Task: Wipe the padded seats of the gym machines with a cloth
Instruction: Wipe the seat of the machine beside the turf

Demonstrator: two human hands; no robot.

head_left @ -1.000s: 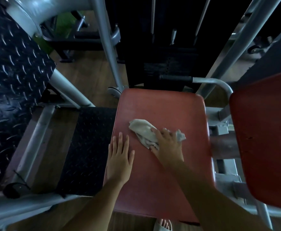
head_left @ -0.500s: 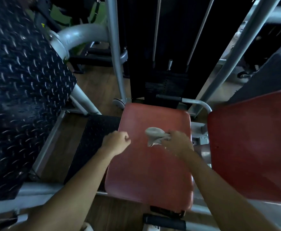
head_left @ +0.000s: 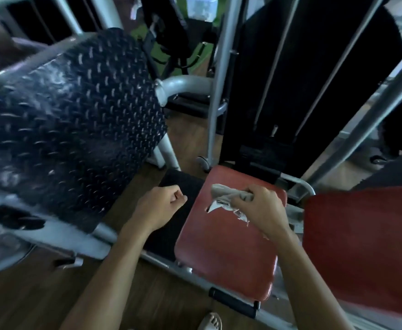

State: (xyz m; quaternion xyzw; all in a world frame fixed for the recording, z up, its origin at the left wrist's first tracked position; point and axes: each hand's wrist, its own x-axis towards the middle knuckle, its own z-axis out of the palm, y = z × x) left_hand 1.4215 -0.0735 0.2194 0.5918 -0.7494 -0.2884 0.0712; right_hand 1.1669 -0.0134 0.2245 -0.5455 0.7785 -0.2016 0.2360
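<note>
The cloth [head_left: 227, 198] is bunched up over the far end of the red seat [head_left: 226, 256], with the right hand [head_left: 262, 208] keeping a tight grip on it. The left hand [head_left: 162, 206] is a fist, grip closed on nothing, over the black mat [head_left: 171, 236] just left of the seat. Another red pad [head_left: 366, 246] sits just to the right.

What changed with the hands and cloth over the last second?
The left hand came off the red seat, curled into a fist and moved left of it. The right hand stopped pressing the cloth flat and bunched it in its grip. Unchanged: cloth in the right hand, over the same seat.
</note>
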